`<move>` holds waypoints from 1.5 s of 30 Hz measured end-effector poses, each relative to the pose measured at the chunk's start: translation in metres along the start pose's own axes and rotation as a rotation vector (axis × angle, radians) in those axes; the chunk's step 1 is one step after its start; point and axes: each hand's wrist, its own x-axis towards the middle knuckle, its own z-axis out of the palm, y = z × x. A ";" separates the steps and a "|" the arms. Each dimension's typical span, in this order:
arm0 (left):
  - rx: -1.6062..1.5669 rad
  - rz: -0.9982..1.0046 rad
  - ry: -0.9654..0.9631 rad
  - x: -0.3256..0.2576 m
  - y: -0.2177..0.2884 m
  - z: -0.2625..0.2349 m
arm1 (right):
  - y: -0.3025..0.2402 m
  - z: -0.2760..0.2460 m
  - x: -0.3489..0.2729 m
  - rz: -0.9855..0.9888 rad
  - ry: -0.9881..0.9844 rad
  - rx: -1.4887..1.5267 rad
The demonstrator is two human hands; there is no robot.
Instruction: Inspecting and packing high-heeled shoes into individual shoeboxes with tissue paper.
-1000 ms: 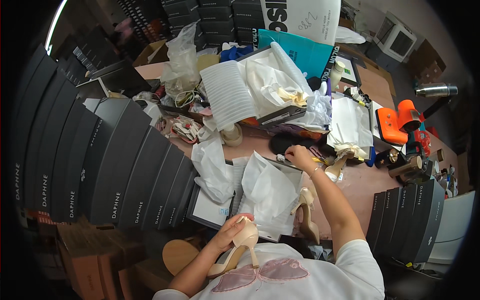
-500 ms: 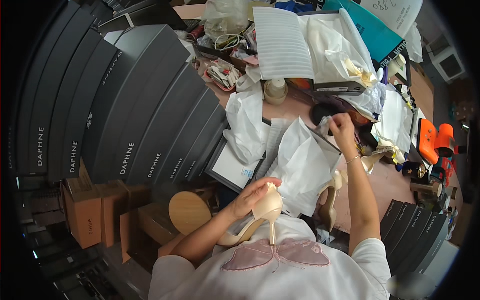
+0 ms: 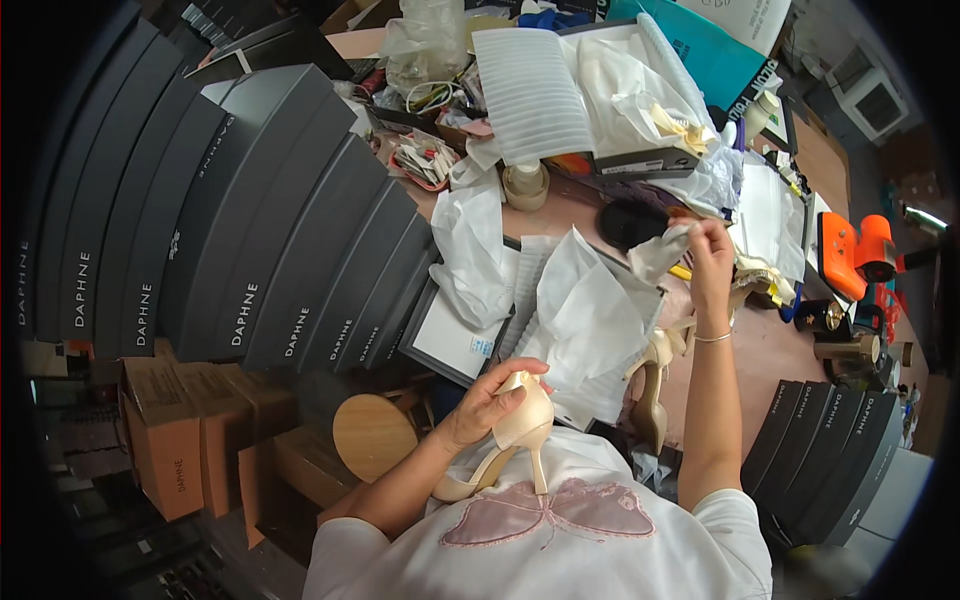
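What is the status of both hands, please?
Left hand holding cream high-heeled shoe by its back. Right hand pinching crumpled whitish cloth or paper. White tissue paper just ahead.

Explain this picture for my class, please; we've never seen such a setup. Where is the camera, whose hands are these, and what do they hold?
There is no robot here. A person wears a wide fisheye camera on the head, looking down, so straight edges bend near the rim. Picture left is the person's left.

The left hand holds a beige high-heeled shoe by its heel end. The right hand holds a crumpled pale piece, cloth or paper; I cannot tell which.

On the pinkish table are white tissue paper in an open box, another beige shoe beside it, and an orange object. Dark boxes are stacked at left.
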 end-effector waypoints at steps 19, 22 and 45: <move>-0.163 -0.057 0.130 -0.004 -0.011 -0.042 | 0.067 0.161 0.077 -0.244 -0.331 -0.707; -0.191 -0.052 0.164 -0.005 -0.012 -0.047 | 0.073 0.175 0.093 -0.404 -0.259 -0.727; -0.145 -0.022 0.191 -0.015 -0.012 -0.048 | 0.116 0.174 0.075 -0.512 -0.387 -0.770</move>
